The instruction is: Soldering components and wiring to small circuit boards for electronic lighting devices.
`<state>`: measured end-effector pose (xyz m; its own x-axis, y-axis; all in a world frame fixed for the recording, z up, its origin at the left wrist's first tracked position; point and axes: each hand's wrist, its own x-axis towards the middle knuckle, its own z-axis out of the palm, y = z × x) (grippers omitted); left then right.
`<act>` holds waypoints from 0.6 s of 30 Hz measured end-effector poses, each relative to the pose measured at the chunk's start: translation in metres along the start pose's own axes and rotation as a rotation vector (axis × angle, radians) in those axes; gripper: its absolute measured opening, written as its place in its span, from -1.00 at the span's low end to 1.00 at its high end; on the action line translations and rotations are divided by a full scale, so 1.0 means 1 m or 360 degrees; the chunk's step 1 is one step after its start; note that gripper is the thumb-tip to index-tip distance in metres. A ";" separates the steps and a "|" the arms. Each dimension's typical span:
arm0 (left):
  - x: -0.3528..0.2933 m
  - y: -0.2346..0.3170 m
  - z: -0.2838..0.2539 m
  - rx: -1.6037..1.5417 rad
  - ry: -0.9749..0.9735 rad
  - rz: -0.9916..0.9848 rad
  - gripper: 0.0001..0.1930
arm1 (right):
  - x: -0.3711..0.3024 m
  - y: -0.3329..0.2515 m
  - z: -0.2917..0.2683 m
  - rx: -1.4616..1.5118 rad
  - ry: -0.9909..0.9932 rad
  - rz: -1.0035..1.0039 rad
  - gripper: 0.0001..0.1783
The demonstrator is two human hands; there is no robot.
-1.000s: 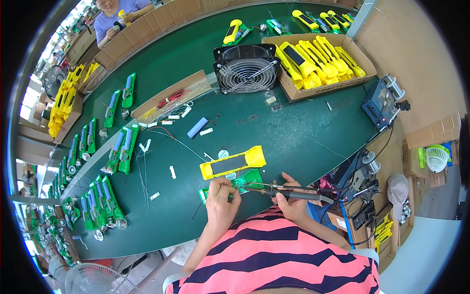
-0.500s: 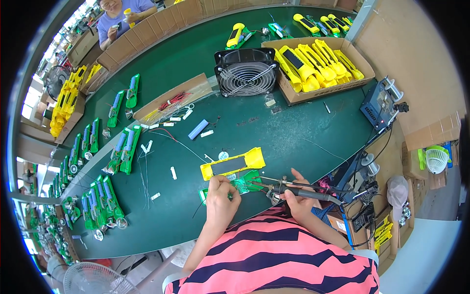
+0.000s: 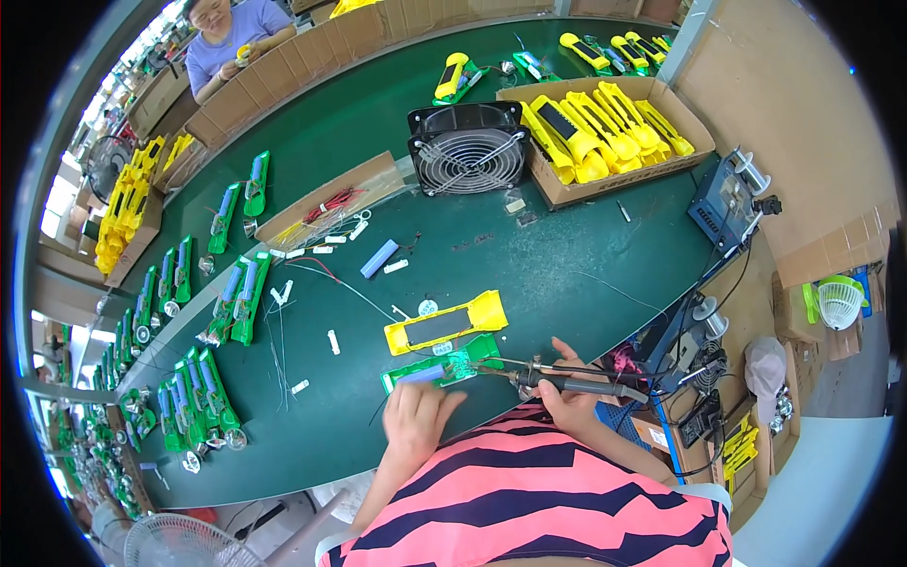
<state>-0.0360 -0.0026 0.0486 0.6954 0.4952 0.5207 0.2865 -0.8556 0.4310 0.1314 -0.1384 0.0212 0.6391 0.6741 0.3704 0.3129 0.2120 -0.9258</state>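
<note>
A soldering iron [image 3: 590, 386] is in my right hand [image 3: 567, 402], its tip pointing left to the circuit board end of a green flashlight housing [image 3: 487, 347]. A thin metal solder feed tube runs along the top of the iron. My left hand [image 3: 414, 420] is at the near left edge of the housing, fingers curled and their tips hidden, so what they hold does not show. Inside the housing lie a blue battery cell [image 3: 422, 375] and the green circuit board [image 3: 460, 365]. Just beyond it rests a yellow flashlight cover [image 3: 452, 324] with a dark panel.
A black fan [image 3: 468, 156] stands beyond, beside a carton [image 3: 605, 189] of yellow covers. On the right is a blue soldering station [image 3: 723, 203]. Green housings with cells [image 3: 198, 387] line the left. A loose blue cell [image 3: 380, 258] and wires lie mid-table. A co-worker [image 3: 236, 42] sits across.
My left hand has drawn back toward me from the circuit board, uncovering the blue cell. The iron stays in my right hand, its tip slightly lower and further left.
</note>
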 end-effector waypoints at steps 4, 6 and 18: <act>-0.014 0.002 -0.037 0.0572 -0.0364 -0.0369 -0.72 | 0.001 0.000 0.000 0.0029 0.0014 -0.0009 -0.85; -0.014 -0.006 -0.044 0.0576 -0.0355 -0.0551 -0.91 | 0.002 -0.001 0.000 0.0028 0.0014 0.0001 -0.85; 0.001 -0.004 0.008 -0.0041 -0.0142 0.0063 -0.71 | 0.006 -0.001 -0.001 -0.0115 -0.0026 0.0007 -0.90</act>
<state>-0.0313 -0.0001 0.0416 0.7621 0.4447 0.4706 0.2416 -0.8696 0.4306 0.1357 -0.1356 0.0242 0.6293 0.6864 0.3643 0.3602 0.1577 -0.9194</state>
